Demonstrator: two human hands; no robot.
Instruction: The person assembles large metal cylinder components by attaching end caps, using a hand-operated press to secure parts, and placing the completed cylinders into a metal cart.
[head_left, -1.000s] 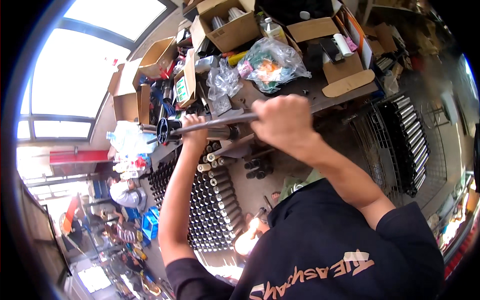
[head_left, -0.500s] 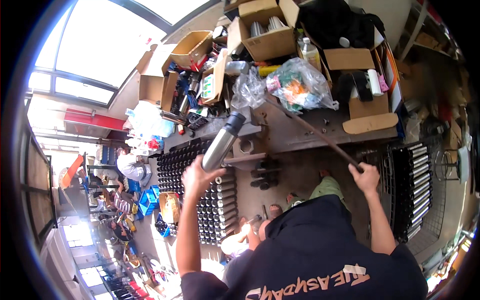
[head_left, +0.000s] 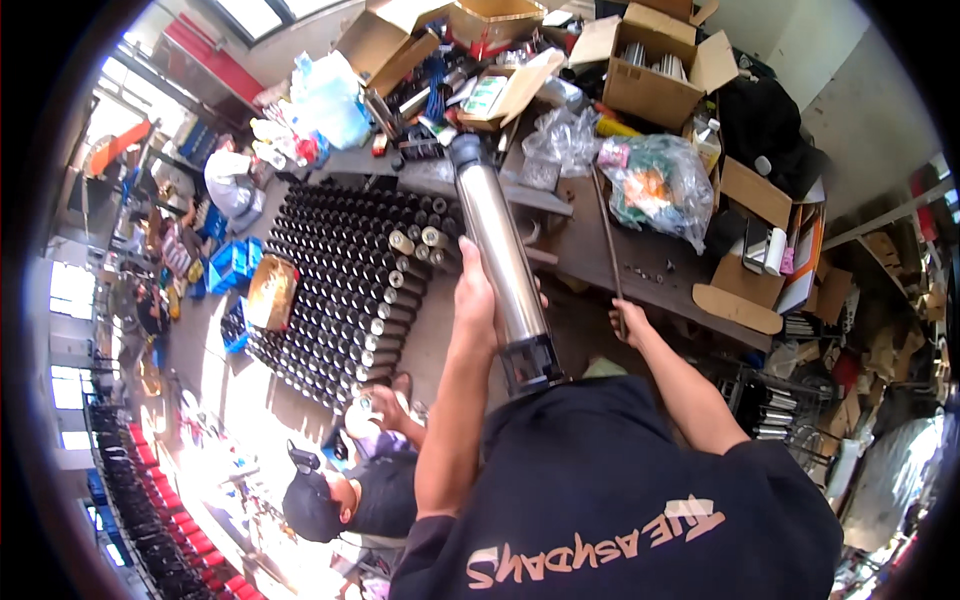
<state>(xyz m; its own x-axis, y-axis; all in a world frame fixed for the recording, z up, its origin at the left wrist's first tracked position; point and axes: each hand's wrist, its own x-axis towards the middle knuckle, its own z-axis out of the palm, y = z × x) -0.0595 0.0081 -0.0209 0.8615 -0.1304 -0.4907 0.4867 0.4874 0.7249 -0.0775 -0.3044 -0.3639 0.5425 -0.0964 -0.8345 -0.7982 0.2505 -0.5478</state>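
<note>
My left hand [head_left: 478, 297] grips a long shiny metal cylinder [head_left: 500, 262] around its middle. The cylinder stands nearly upright in front of my chest, its dark capped end up near the workbench [head_left: 640, 268] and its meshed end down by my dark shirt. My right hand [head_left: 628, 322] is closed on the lower end of a thin dark rod [head_left: 605, 235] that runs up over the brown bench top. On the floor to my left lie rows of many more cylinders [head_left: 340, 290].
Open cardboard boxes [head_left: 655, 60] and plastic bags [head_left: 655, 185] crowd the bench. Another person [head_left: 350, 490] in a dark cap crouches on the floor at lower left, beside the cylinder rows. Blue crates [head_left: 232, 268] stand beyond the rows. Wire racks [head_left: 770, 410] stand at right.
The view has swung down and left. My left hand has raised the cylinder from a tilt to nearly upright. My right hand has brought the rod in closer, from slanted to nearly vertical.
</note>
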